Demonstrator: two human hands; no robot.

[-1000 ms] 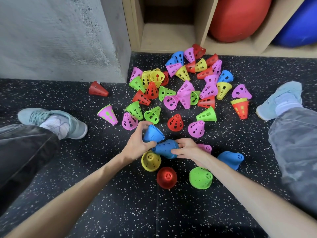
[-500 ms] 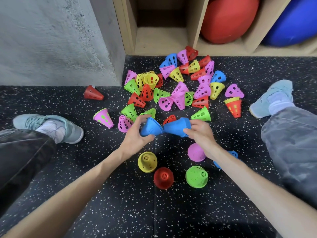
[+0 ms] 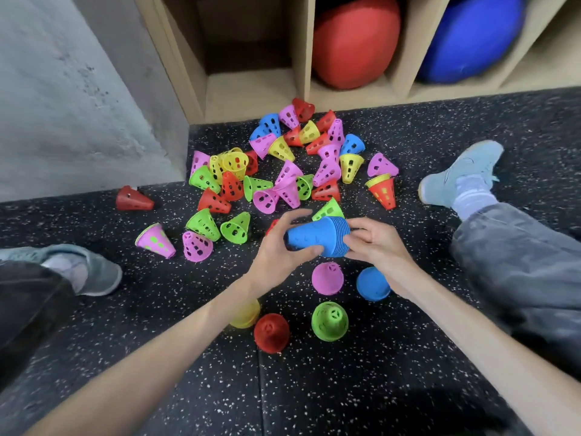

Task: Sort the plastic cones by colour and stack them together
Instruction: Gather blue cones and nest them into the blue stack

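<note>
A stack of blue cones (image 3: 317, 236) lies sideways in the air between my hands. My left hand (image 3: 276, 250) grips its narrow end, thumb underneath. My right hand (image 3: 374, 243) holds the wide rim end. Below them, upright stacks stand on the floor: pink (image 3: 327, 277), blue (image 3: 372, 284), green (image 3: 329, 320), red (image 3: 271, 332), and yellow (image 3: 246, 314) partly hidden by my left forearm. A loose pile of mixed cones (image 3: 283, 171) in pink, green, red, yellow and blue spreads beyond my hands.
A lone red cone (image 3: 133, 199) lies at the left by the concrete wall (image 3: 78, 105). My feet in pale shoes (image 3: 462, 174) (image 3: 94, 272) flank the pile. A wooden shelf (image 3: 251, 96) at the back holds a red ball (image 3: 355, 39) and a blue ball (image 3: 471, 36).
The two blue cone groups, held apart before, are now pushed together into one stack between my hands. Both hands rose from floor level, uncovering the pink and blue stacks.
</note>
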